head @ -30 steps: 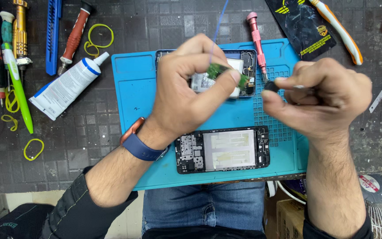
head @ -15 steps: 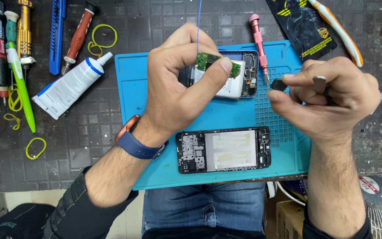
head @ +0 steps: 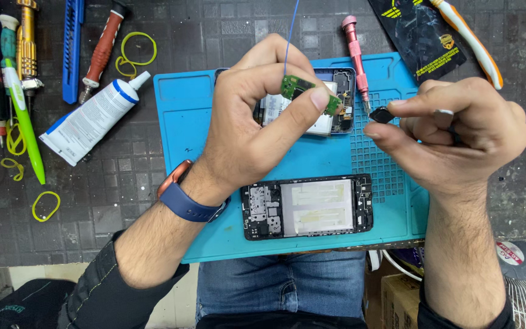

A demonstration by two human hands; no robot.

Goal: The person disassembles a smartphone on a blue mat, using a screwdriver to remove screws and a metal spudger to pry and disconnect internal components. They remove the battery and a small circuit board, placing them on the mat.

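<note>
My left hand (head: 257, 122) pinches a small green circuit board (head: 308, 92) between thumb and fingers, with a thin blue wire (head: 291, 36) rising from it. It hovers above an opened phone body (head: 330, 103) on the blue work mat (head: 178, 128). To the right, my right hand (head: 458, 131) grips a small black part (head: 382, 115) at its fingertips, close to the board. A black phone frame (head: 307, 207) with a pale inner panel lies on the mat below both hands.
A pink screwdriver (head: 356, 55) lies at the mat's top edge. Left of the mat are a white glue tube (head: 89, 122), a red-handled tool (head: 101, 52), a blue tool (head: 72, 49), a green pen (head: 22, 116) and yellow rubber bands (head: 135, 52). A black pouch (head: 421, 36) sits top right.
My left hand has lifted and turned the green board a little, uncovering more of the opened phone. My right hand has kept its place with the black part.
</note>
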